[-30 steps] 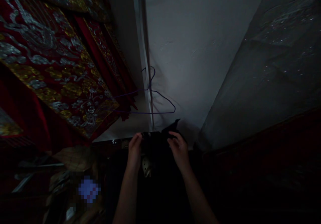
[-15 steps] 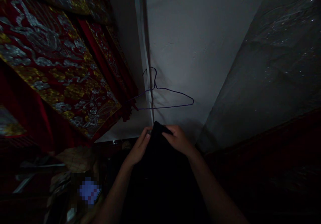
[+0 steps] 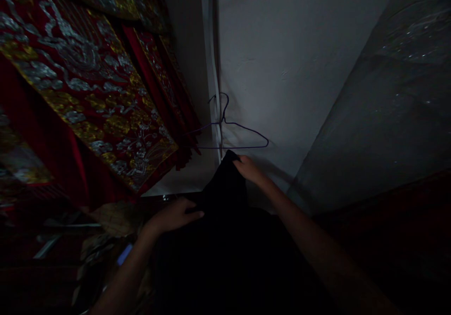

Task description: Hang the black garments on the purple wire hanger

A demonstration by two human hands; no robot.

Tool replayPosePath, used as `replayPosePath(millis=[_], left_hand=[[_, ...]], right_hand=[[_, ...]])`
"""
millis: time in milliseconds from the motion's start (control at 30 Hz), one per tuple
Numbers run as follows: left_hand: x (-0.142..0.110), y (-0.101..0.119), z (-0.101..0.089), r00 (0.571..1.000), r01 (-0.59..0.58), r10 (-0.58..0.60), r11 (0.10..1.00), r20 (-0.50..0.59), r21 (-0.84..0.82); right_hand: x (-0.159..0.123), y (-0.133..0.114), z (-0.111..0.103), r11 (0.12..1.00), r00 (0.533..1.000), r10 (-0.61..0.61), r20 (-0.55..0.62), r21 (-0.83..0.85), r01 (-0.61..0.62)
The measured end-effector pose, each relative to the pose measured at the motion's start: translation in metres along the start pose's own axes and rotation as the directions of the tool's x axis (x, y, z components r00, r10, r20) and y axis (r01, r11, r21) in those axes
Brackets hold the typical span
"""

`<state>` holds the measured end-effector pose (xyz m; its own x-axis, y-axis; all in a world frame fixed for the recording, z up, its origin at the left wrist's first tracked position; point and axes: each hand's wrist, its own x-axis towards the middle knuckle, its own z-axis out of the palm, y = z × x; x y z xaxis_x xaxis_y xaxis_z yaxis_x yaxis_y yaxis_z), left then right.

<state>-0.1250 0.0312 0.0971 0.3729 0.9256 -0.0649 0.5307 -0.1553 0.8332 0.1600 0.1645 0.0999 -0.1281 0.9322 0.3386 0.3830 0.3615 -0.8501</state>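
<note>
1. Head view: the right hand, just below the hanger, has thumb and fingers clamped on the edge of a dark cloth, beside its raised peak.
2. The left hand is lower and to the left of the hanger, at the cloth's left edge. Its thumb and nearest finger stand apart; whether the remaining fingers grip any fabric I cannot tell.
3. The cloth spreads downward from beneath the hanger's lower bar. Its peak sits just under that bar in the view; whether they touch is unclear. Its lower part merges into the dark.
4. Judging by the hands, the step in hand is lifting and spreading the cloth. Handling it further seems to call for a secure hold by the left fingers and an eye on the hanger's wire close to the peak.
5. The hanger's hook shows on both sides of a pale upright strip; how it rests there is hard to see.
6. Left of the hanger hangs a red embroidered cloth with gold and silver work. Behind and to the right is a grey wall, then a glinting translucent sheet farther right.
7. No container can be made out. What lies behind the sheet is too dim to name, as is most of the clutter far below and left of the hanger, where a small blue item shows.
</note>
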Motion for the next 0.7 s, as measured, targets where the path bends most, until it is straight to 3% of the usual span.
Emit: replayPosePath(millis=[100, 167, 300, 400, 467, 600, 700], left_hand=[[-0.004, 0.0, -0.015, 0.996, 0.043, -0.05, 0.995, 0.076, 0.093], [-0.006, 0.007, -0.017, 0.995, 0.056, -0.061, 0.997, 0.079, 0.057], [-0.009, 0.027, -0.007, 0.998, 0.018, -0.015, 0.998, 0.061, -0.058], [-0.01, 0.026, -0.002, 0.995, -0.021, 0.02, 1.0, 0.093, 0.005], [-0.01, 0.015, -0.006, 0.997, -0.012, 0.003, 0.992, 0.074, 0.122], [-0.008, -0.001, -0.032, 0.995, 0.077, -0.055, 0.958, -0.089, 0.275], [-0.001, 0.014, -0.054, 0.973, -0.04, 0.123, 0.924, -0.195, 0.381]], right_hand=[[-0.008, 0.002, -0.005, 0.992, 0.992, -0.127, -0.03, 0.019, 0.127], [-0.007, -0.001, -0.002, 0.978, 0.979, -0.197, -0.057, 0.057, 0.2], [0.01, -0.002, 0.015, 0.994, 0.994, -0.1, -0.035, 0.03, 0.101], [0.015, 0.007, 0.019, 0.999, 0.998, -0.041, -0.054, -0.006, 0.04], [0.009, 0.013, 0.01, 0.999, 0.996, -0.033, -0.079, -0.018, 0.032], [-0.013, 0.014, -0.028, 0.998, 0.993, -0.026, -0.116, -0.063, 0.019], [-0.025, 0.002, -0.054, 0.992, 0.984, -0.036, -0.176, -0.123, 0.014]])
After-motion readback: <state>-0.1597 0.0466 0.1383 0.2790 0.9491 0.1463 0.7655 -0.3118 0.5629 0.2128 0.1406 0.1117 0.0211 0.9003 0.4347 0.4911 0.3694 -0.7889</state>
